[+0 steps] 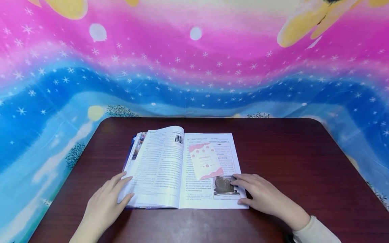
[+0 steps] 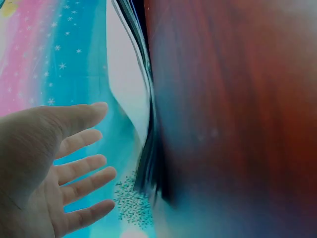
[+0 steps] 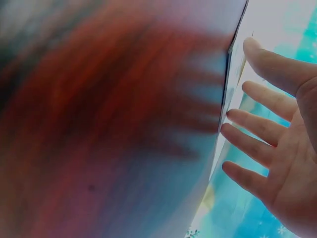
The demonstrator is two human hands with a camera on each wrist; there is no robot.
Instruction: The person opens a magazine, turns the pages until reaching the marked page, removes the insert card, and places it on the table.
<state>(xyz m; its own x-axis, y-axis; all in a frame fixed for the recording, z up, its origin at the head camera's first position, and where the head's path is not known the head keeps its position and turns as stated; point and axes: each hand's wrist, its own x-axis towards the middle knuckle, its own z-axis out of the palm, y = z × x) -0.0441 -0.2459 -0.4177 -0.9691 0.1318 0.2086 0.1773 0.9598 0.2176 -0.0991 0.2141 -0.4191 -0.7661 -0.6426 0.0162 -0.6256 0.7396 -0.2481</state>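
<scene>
An open book (image 1: 161,168) lies on the dark wooden table, its left page curving upward at the top. On its right page rests a pink and white card (image 1: 205,161) with the word "strawberry" printed on it, slightly tilted. My left hand (image 1: 106,199) is at the lower left edge of the book, fingers spread and reaching the page edge. At the lower right edge, my right hand (image 1: 261,194) has its fingertips over a printed photo on the page. Both wrist views show straight, spread fingers beside the book's edge; neither hand holds anything.
The dark reddish table (image 1: 288,152) has rounded far corners and extends on both sides of the book. Behind it hangs a pink and blue cloth (image 1: 182,77) with snowflakes, which also falls along the table's left and right sides.
</scene>
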